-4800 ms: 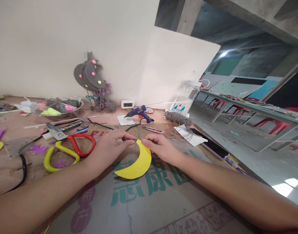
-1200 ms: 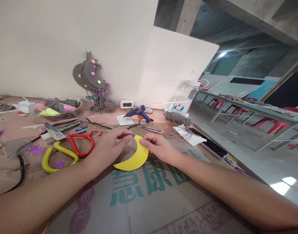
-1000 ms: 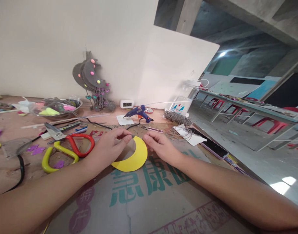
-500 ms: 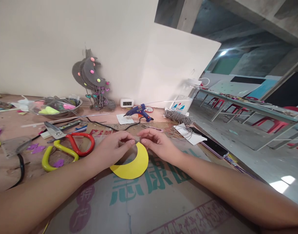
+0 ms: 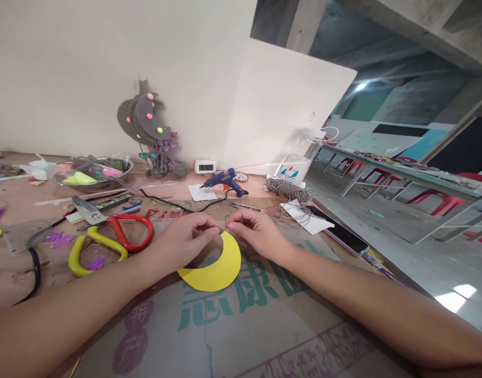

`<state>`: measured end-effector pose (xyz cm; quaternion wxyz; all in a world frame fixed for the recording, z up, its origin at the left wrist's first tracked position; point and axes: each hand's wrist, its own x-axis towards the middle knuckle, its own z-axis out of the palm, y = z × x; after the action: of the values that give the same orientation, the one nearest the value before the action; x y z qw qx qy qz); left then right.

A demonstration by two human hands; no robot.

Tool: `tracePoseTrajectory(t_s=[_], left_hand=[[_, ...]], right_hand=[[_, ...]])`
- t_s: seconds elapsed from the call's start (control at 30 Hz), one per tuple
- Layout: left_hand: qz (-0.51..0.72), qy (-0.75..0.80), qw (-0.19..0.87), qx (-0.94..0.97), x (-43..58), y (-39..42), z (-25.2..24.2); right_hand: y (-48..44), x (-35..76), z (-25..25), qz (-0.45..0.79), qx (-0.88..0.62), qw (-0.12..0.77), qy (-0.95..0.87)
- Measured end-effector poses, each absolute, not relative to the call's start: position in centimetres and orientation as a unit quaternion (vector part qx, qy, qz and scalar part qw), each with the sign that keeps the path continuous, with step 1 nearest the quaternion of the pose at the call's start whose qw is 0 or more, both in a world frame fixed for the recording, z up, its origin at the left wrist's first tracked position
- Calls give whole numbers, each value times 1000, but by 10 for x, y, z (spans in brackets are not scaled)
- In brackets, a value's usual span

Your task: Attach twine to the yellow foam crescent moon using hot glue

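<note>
A yellow crescent cut-out (image 5: 219,277) lies flat on the printed cardboard, its upper tip right by my fingertips. My left hand (image 5: 191,236) is closed in a pinch over the crescent's open side, its forearm reaching in from the lower left. Opposite it, my right hand (image 5: 254,231) pinches thumb against forefinger just above the crescent's tip. A small bit of grey yarn (image 5: 222,229) shows between the two pinches; the fingers mostly hide it. The fingertips of both hands nearly meet.
Scissors (image 5: 107,231) with red and yellow handles lie left, beside purple cut-outs (image 5: 62,241). Behind are a blue glue gun (image 5: 225,181), a clock (image 5: 205,166), a bowl (image 5: 125,170) and grey crescent ornaments (image 5: 146,121). At right lie a yarn bundle (image 5: 287,189) and a phone (image 5: 343,233).
My right hand has shifted very slightly to the right, and the crescent has moved a touch toward me. Both hands keep their pinches.
</note>
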<state>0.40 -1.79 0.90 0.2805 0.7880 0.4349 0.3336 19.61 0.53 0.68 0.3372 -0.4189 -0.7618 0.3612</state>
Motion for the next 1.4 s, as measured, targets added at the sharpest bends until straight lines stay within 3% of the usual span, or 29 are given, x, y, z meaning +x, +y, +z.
tracePoseTrajectory(t_s=[0.87, 1.13, 1.4], left_hand=[[340, 441, 276, 784, 4, -19, 10], [346, 478, 256, 766, 3, -18, 10], [357, 504, 226, 753, 1, -17, 12]], right_hand=[[4, 194, 8, 317, -402, 314, -800], [3, 199, 11, 265, -412, 409, -770], [-3, 195, 13, 329, -417, 287, -797]])
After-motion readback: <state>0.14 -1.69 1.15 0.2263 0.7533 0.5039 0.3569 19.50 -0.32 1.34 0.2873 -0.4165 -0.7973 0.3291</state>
